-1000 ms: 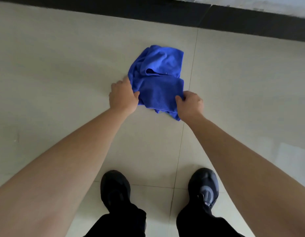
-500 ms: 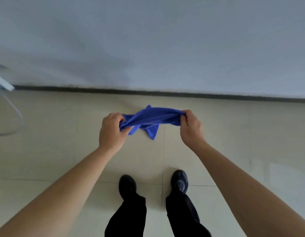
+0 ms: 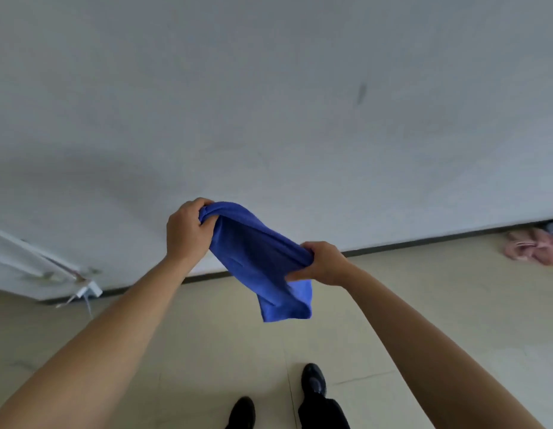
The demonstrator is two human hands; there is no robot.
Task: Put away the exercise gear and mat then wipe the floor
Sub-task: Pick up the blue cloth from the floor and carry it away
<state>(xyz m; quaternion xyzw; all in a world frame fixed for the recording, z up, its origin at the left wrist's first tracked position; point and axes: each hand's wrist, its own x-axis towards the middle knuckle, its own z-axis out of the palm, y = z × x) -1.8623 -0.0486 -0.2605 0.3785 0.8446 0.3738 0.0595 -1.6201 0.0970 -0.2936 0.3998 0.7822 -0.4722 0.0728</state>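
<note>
Wall edge: a pale grey plastered wall (image 3: pixel 269 119) fills the upper half; it meets the floor along a dark narrow baseboard strip (image 3: pixel 423 241), which runs slanted, lower at the left and higher at the right.
Floor: a beige tiled floor (image 3: pixel 439 305) with thin joint lines reaches from the baseboard down to the person's feet.
Left side: white bars with a small white block at their end (image 3: pixel 89 287) lean near the baseboard; what they are I cannot tell.
Right side: a pink soft bundle (image 3: pixel 532 250) lies on the floor against the baseboard, well apart from the hands.
Feet: two black shoes (image 3: pixel 313 379) stand on the tiles, at the bottom of the view.
Cloth place: the blue soft microfibre cloth (image 3: pixel 256 255) is in the air between both hands, above the floor and not touching it.
Cloth look: bunched and creased, stretched slanted with the left end higher; a loose flap hangs below the right hand.
Left grip: the left hand (image 3: pixel 186 232) is closed around the upper end of the cloth.
Right grip: the right hand (image 3: pixel 323 263) clamps the lower end with curled fingers and thumb.
</note>
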